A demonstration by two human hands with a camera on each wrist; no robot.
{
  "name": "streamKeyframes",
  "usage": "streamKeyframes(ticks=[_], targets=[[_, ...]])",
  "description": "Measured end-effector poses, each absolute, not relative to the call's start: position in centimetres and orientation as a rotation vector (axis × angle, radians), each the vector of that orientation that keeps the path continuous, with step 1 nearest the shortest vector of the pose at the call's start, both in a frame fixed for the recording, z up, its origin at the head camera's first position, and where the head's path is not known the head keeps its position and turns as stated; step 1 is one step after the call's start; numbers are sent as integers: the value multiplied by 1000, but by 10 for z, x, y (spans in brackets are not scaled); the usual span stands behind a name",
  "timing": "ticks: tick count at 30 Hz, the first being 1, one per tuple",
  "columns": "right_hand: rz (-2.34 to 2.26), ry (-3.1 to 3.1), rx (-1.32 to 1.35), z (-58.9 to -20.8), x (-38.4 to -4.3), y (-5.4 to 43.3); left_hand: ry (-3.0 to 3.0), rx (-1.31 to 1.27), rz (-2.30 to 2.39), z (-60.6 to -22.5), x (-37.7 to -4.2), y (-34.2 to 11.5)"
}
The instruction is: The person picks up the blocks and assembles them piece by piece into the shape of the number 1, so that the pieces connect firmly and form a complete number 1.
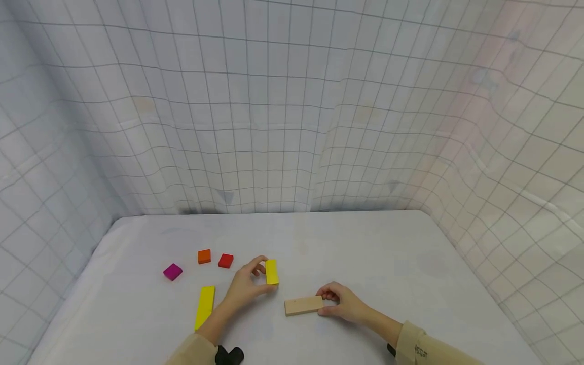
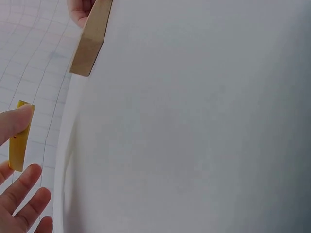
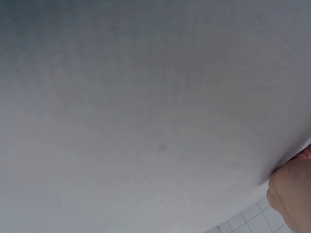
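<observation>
short bright-yellow block (image 1: 271, 272) and longer, flat, pale wooden plank (image 1: 303, 305)

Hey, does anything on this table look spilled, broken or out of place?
Nothing looks spilled or broken. The only oddity is a faint dark spot on the white tabletop; whether it's a stain, I can't tell. The yellow block in the left hand and the wooden block in the right hand show no clear damage.

loads of room back right on the table (image 1: 388, 246); over left, red block (image 1: 225, 260), orange block (image 1: 204, 256), purple block (image 1: 173, 271), yellow plank (image 1: 205, 306) in the way
</observation>
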State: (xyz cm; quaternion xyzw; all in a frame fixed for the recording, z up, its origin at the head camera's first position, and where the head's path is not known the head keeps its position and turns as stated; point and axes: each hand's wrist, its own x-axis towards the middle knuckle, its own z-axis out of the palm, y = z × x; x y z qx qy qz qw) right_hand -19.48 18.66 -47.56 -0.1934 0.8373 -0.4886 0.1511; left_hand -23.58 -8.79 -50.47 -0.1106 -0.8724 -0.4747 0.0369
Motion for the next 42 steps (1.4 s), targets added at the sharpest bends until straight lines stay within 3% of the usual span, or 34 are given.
streamKeyframes(ticks=[18, 24, 42], targets=[[-1387, 2402, -523, -478, -199, 187, -2708, -478, -1447, -515, -247, -45], [-1362, 2413, -537, -503, -211, 194, -2715, -491, -1366, -519, -248, -38], [-1379, 2402, -538, -502, -208, 194, -2731, -580, -1150, -524, -245, -30]])
